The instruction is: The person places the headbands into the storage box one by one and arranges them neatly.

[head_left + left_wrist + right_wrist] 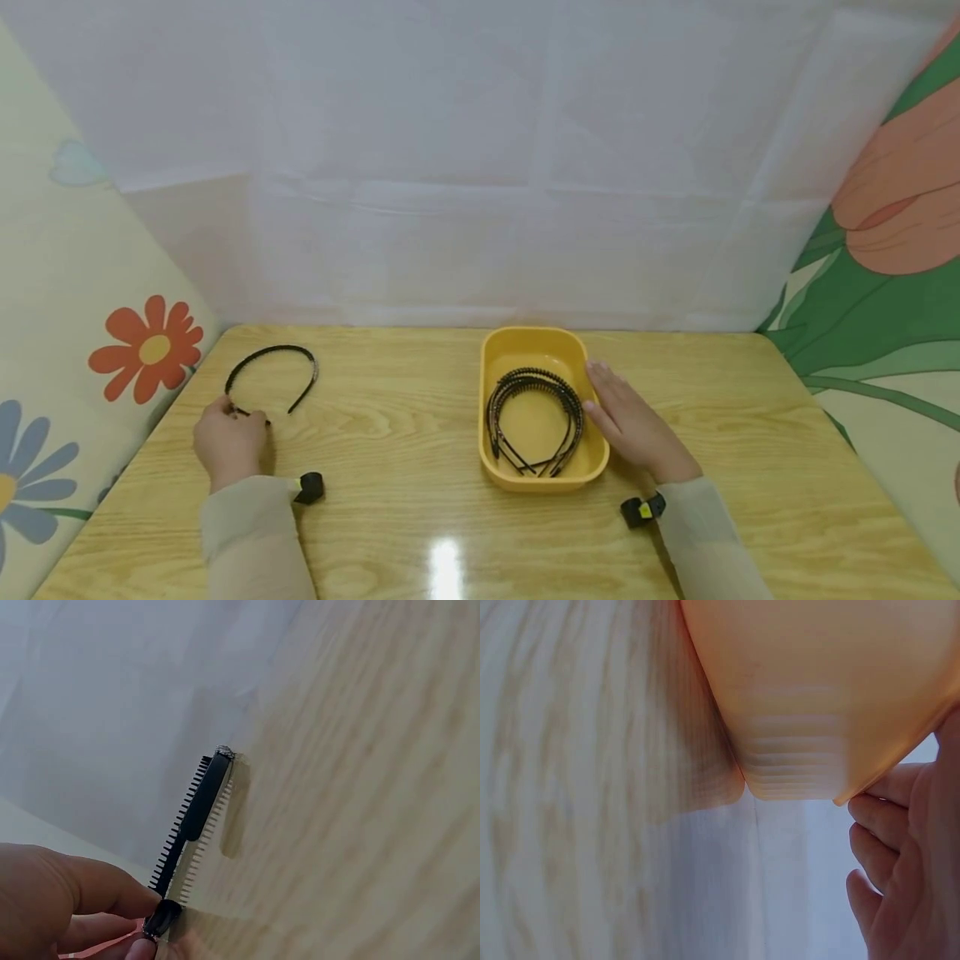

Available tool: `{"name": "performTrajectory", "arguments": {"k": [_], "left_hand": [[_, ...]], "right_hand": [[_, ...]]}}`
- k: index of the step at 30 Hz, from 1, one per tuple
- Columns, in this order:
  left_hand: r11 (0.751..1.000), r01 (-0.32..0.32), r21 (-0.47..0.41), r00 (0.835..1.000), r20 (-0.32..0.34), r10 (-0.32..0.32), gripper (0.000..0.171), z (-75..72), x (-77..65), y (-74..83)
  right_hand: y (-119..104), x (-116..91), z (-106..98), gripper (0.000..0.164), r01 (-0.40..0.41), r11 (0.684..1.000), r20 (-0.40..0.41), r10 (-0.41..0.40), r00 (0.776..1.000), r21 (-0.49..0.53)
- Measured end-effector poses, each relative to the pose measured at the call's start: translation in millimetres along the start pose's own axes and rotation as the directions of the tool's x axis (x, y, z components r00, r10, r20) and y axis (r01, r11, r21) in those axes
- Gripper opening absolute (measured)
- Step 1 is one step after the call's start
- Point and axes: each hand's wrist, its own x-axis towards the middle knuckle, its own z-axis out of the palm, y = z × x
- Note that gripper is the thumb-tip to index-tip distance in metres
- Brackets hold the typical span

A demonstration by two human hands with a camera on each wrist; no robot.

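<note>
At the left of the table a thin black headband (272, 347) with fine teeth lies as an open loop. My left hand (231, 437) pinches it near one end; the left wrist view shows thumb and fingers at the tip of the toothed headband (202, 801). Right of centre stands a yellow plastic basin (531, 330), with several dark headbands (534, 382) stacked inside. My right hand (636, 427) rests along the basin's right rim, fingers straight. From the right wrist view, the fingers (881, 821) touch the outer edge of the basin (795, 697).
The wood-grain table (390, 433) reaches back to a white cloth backdrop (420, 167). Flower-printed panels stand at the left (45, 267) and right (885, 333) sides. Each wrist wears a small black camera.
</note>
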Motion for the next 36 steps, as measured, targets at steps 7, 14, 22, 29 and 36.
{"name": "performTrajectory", "arguments": {"k": [7, 14, 22, 29, 36], "left_hand": [[0.998, -0.030, 0.056, 0.999, 0.013, 0.029, 0.064, 2.2, -0.5, 3.1], [0.997, -0.023, 0.077, 1.000, -0.004, 0.024, 0.051, 2.6, -2.7, 5.0], [0.990, -0.026, 0.139, 0.999, 0.047, 0.020, 0.045, 0.5, -5.7, 7.8], [0.980, -0.095, 0.173, 0.991, 0.107, 0.077, 0.041, 1.9, -6.3, 13.1], [0.986, -0.108, 0.124, 0.973, 0.216, 0.079, 0.043, 2.8, -8.5, 22.8]], "right_hand": [[0.7, -0.2, 0.9, 0.062, -0.010, 1.000, 0.001, 0.010, 1.000, -0.004], [0.8, -0.2, 1.0, 0.062, -0.010, 1.000, 0.001, 0.010, 1.000, -0.008], [0.6, -0.1, 1.2, 0.063, -0.008, 1.000, -0.002, 0.008, 1.000, 0.001], [0.0, -0.3, 0.3, 0.062, 0.001, 1.000, -0.005, -0.001, 1.000, 0.002], [-0.4, -0.3, 0.3, 0.062, 0.002, 1.000, -0.003, -0.002, 1.000, 0.001]]}}
